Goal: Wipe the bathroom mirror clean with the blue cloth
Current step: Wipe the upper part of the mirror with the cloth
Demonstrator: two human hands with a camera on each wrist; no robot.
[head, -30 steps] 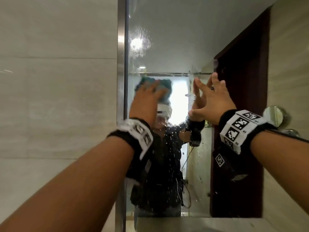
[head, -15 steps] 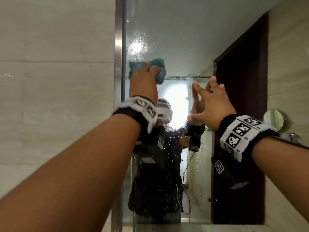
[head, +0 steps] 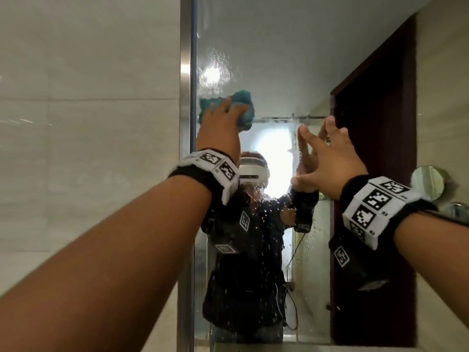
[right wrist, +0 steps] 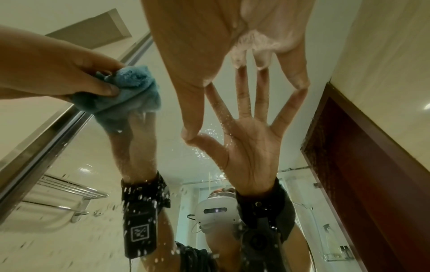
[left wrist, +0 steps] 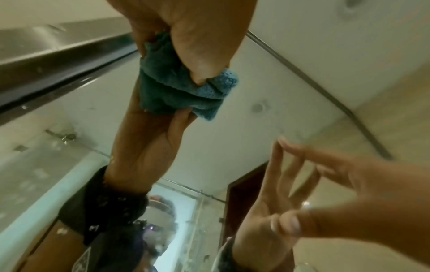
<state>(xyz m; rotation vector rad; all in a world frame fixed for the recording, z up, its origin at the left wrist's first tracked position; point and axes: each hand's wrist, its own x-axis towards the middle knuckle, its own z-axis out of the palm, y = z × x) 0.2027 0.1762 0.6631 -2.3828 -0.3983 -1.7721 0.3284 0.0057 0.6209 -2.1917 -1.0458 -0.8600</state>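
Left hand [head: 220, 128] grasps the bunched blue cloth [head: 242, 102], fingers and thumb curled round it, pressing it to the mirror [head: 279, 59] glass. Right hand [head: 330, 161] released, fingers spread straight, fingertips [right wrist: 300, 81] touching the glass just right of the cloth. Water droplets [head: 214, 72] speckle the glass above the left hand. Metal mirror frame [head: 185, 148] just left of the cloth; tiled wall [head: 88, 123] beyond it.
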